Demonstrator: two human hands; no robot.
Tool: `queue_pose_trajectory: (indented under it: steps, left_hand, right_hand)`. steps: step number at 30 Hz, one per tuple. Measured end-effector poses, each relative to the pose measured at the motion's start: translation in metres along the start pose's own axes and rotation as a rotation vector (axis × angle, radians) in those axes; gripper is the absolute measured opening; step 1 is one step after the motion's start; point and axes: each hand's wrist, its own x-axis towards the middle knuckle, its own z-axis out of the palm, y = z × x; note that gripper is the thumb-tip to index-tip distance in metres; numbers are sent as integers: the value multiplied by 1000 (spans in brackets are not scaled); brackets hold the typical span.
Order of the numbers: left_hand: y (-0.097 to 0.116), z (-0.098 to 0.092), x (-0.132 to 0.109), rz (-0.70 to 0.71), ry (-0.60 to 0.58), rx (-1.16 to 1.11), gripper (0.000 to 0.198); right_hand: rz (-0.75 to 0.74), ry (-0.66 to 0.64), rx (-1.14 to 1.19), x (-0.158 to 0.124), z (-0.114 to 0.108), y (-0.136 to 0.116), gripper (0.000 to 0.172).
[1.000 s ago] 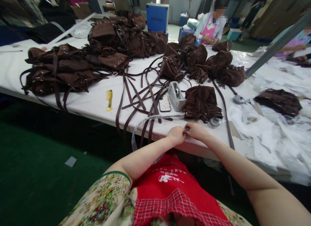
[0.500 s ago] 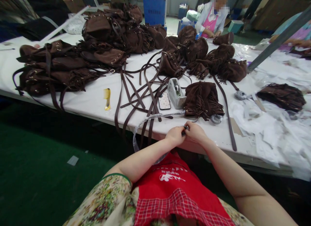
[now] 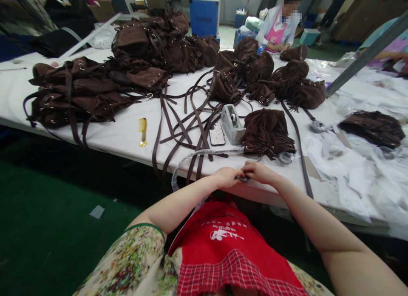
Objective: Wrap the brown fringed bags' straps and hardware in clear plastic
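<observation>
At the table's front edge my left hand (image 3: 227, 177) and my right hand (image 3: 259, 172) meet, fingers closed on a short dark piece that looks like a strap end (image 3: 243, 178); the fingers cover much of it. Just beyond them lies a dark brown fringed bag (image 3: 267, 132) with metal eyelets. From its left side runs a strap in clear plastic wrap (image 3: 204, 151), which curves over the table edge and drops out of sight near my left forearm. Beside the bag stands a grey tape dispenser (image 3: 234, 132), with a phone in a patterned case (image 3: 217, 134) to its left.
Brown bags are piled at the left (image 3: 76, 92) and back (image 3: 245, 66). Loose brown straps (image 3: 178, 130) spread across the middle, near a yellow comb (image 3: 143, 132). White wrapping sheets (image 3: 347, 168) cover the right side. A grey pole (image 3: 366, 56) slants there. A co-worker (image 3: 277, 28) sits opposite.
My hands have shifted slightly, and the dark piece between them now lies flatter. My left forearm has swung a little outward. The view has tilted slightly; the bags have stayed in place.
</observation>
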Motion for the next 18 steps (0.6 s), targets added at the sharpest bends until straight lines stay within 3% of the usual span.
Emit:
queue_pose_trajectory:
  steps: [4, 7, 11, 14, 18]
  left_hand:
    - [8, 4, 2, -70, 14, 0, 26]
    - [20, 15, 4, -188, 82, -55, 25]
    - [37, 34, 10, -374, 188, -132, 26]
    - [38, 38, 11, -356, 191, -164, 26]
    - [26, 26, 3, -232, 129, -141, 31]
  right_hand:
    - [65, 102, -21, -6, 7, -3, 26]
    - [299, 278, -29, -15, 19, -13, 35]
    - [583, 349, -87, -24, 41, -30, 37]
    - [648, 398, -58, -24, 50, -37, 39]
    - [585, 327, -49, -22, 42, -36, 36]
